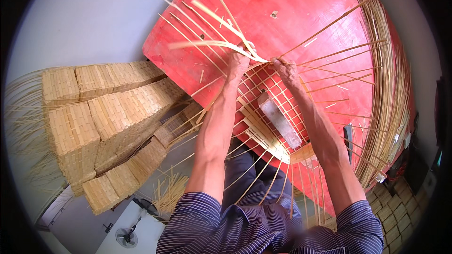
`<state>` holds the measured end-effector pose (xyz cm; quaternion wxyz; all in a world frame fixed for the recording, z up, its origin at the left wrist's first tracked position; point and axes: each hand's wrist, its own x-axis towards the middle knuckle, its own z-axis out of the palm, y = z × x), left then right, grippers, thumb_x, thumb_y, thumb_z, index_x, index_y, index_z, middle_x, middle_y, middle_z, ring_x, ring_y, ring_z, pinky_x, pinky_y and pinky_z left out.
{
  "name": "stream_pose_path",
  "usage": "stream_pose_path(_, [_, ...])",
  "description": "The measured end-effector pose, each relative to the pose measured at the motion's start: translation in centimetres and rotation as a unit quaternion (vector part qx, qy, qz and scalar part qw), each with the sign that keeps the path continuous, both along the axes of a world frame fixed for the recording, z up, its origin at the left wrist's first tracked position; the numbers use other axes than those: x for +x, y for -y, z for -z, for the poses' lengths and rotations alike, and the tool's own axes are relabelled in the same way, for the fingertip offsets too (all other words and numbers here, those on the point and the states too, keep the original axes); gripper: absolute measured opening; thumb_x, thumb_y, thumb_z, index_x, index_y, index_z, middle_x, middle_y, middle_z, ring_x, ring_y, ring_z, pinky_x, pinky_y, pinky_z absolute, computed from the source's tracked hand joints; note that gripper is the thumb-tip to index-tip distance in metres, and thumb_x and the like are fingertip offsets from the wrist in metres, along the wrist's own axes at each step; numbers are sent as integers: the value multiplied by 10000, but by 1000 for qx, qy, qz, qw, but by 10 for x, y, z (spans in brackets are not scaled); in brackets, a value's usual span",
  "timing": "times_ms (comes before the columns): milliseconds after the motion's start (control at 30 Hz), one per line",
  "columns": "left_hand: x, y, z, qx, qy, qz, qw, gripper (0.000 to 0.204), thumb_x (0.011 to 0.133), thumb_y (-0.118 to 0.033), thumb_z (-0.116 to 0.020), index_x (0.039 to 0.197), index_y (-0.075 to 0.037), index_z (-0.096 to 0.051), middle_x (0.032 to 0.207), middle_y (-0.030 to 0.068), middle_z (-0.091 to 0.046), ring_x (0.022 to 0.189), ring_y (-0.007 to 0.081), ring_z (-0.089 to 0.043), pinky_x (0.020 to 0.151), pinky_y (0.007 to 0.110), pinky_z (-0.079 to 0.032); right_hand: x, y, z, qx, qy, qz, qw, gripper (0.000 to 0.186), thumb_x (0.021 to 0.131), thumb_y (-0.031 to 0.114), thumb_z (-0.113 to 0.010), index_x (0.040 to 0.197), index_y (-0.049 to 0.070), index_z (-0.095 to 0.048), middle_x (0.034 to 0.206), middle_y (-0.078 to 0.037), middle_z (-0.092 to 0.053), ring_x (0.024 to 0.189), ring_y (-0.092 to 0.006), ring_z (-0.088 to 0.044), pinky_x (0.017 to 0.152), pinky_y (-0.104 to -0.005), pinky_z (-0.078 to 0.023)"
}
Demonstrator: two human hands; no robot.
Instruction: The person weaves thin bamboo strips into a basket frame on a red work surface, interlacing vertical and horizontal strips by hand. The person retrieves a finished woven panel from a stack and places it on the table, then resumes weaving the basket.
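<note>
An open lattice of woven bamboo strips point(290, 99) lies on the red table in front of me, with long loose ends fanning out on several sides. A grey oblong block point(278, 120) rests on the lattice. At its far edge, my left hand point(242, 56) is closed on pale flat bamboo strips point(217, 19), whose free ends stick out up and to the left, one smeared by motion. My right hand point(285, 69) pinches the same strips just to the right, where they meet at the lattice's far edge. Its fingertips are partly hidden.
The red tabletop point(292, 14) has small holes and bamboo scraps. Long thin strips point(381, 80) lie bundled along its right edge. Stacked woven bamboo pieces point(127, 108) stand at the left, loose ends sticking out. A fan point(126, 238) is at lower left, near a pile of cut strips point(170, 192).
</note>
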<state>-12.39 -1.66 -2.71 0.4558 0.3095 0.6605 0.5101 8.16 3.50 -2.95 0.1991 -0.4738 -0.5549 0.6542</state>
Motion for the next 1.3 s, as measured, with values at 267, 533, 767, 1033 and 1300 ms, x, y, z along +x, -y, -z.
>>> stream_pose_path(267, [25,30,2,41,-8,-153,987,135,961,-119,-539,1024,-22,-609,910,113,-694,887,207,-709,779,332,-558,-3,0,-12,-1,-19,-10,1000,279,987,214,-613,1099,-30,-692,871,-85,-713,866,-161,-662,793,-310,-515])
stream_pose_path(533, [40,38,6,-141,-89,-298,940,468,985,-345,-423,1033,91,-588,943,236,-689,809,327,-713,723,394,-581,-7,1,-20,6,-1,-29,1000,297,992,234,-595,1104,-25,-691,897,-100,-723,877,-163,-665,797,-317,-515])
stream_pose_path(767, [73,37,-41,-50,-177,-170,968,404,1042,-288,-407,1112,54,-609,1003,249,-693,925,375,-681,809,438,-537,-2,-2,-14,66,24,-10,998,256,966,233,-599,1026,7,-704,833,-114,-707,822,-177,-667,746,-331,-512])
stream_pose_path(1033, [71,61,-21,-9,-185,11,983,333,916,-13,-501,1238,64,-471,1229,260,-625,1165,350,-627,979,420,-517,-8,3,-24,161,74,-31,984,192,944,187,-597,905,12,-666,755,-154,-644,715,-242,-630,658,-391,-480])
stream_pose_path(1300, [73,74,-20,-34,-199,88,976,544,895,-35,-469,1420,59,-366,1427,302,-463,1341,409,-463,1147,457,-352,-9,0,-16,256,89,-98,958,165,946,176,-586,970,37,-672,847,-177,-684,779,-339,-670,661,-424,-510])
